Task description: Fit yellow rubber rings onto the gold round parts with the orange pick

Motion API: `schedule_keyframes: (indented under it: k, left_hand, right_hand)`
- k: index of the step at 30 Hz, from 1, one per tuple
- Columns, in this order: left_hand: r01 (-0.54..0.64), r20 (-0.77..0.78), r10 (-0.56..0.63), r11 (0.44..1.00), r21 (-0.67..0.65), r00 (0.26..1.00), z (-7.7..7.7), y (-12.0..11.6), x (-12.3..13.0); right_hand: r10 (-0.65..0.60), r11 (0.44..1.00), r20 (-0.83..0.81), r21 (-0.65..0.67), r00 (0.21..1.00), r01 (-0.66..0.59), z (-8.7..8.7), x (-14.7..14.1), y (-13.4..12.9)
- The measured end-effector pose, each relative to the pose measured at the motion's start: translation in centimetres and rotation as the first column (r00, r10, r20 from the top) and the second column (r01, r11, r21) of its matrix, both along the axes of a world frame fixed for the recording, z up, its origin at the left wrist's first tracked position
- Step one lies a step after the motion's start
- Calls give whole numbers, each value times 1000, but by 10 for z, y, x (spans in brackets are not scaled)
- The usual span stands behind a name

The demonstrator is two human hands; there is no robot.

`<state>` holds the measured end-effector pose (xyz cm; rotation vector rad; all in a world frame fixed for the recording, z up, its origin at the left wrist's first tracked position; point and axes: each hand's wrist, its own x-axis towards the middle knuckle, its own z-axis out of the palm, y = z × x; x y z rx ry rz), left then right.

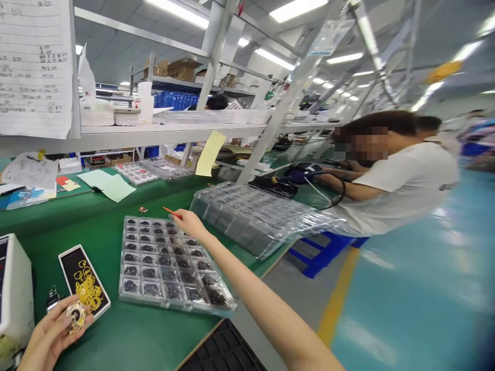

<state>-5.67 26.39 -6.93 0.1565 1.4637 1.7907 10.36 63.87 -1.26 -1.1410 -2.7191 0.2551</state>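
Note:
At the lower left, my left hand (54, 330) grips a round gold-coloured part that looks like a watch movement (76, 316), held up over the near corner of a white-rimmed box (106, 306). Inside that box lie yellow rings (88, 288) on a dark bottom. My right hand (191, 224) reaches across the far right edge of a clear compartment tray (170, 306) and pinches a thin orange pointed tool (172, 212), tip to the left. Dark round parts (148, 258) sit in the tray's compartments. Beyond its far edge lies another small gold-coloured part (143, 209).
A stack of clear plastic trays (228, 221) stands right of the tray, beside a shelf post (263, 139). A white device (15, 288) borders the left. A black ribbed mat (224, 350) is at the front edge. A seated co-worker in a white shirt (410, 180) works further right.

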Motion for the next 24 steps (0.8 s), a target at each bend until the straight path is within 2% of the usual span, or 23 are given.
schedule_keyframes:
  k: [3, 5, 7, 8, 10, 12, 14, 17, 22, 24]
  left_hand:
    - [-35, -46, 37, 998, 52, 998, 9, 9, 5]
    - [-49, -87, 55, 996, 76, 995, 14, 16, 9]
    - [-42, -100, 49, 996, 76, 994, 16, 20, 11]
    - [-33, -92, 40, 997, 74, 995, 16, 21, 11]
    - [-16, -51, 21, 997, 80, 998, 15, 21, 11]
    - [-7, 0, 7, 995, 98, 1000, 13, 19, 10]
    - [12, 27, -15, 995, 102, 1000, 11, 15, 11]
    - [63, -6, -63, 996, 61, 998, 9, 11, 15]
    - [94, -57, -93, 995, 17, 994, 10, 6, 21]
    - [135, -40, -134, 991, 13, 990, 13, 5, 21]
  right_hand:
    - [168, 985, -201, 0, 965, -171, -4, -20, -70]
    - [313, 944, -292, -11, 904, -330, -13, -38, -122]
    - [449, 870, -357, -36, 819, -492, -26, -54, -166]
    - [522, 810, -417, -31, 744, -585, -34, -61, -183]
    - [629, 700, -548, 88, 552, -709, -50, -70, -205]
    - [682, 643, -617, 249, 393, -724, -64, -74, -213]
    - [710, 633, -630, 375, 315, -678, -74, -73, -214]
    - [769, 599, -586, 522, 255, -607, -78, -66, -211]
    - [904, 413, -398, 716, 158, -563, -68, -52, -209]
    - [916, 383, -380, 735, 128, -560, -66, -49, -210]
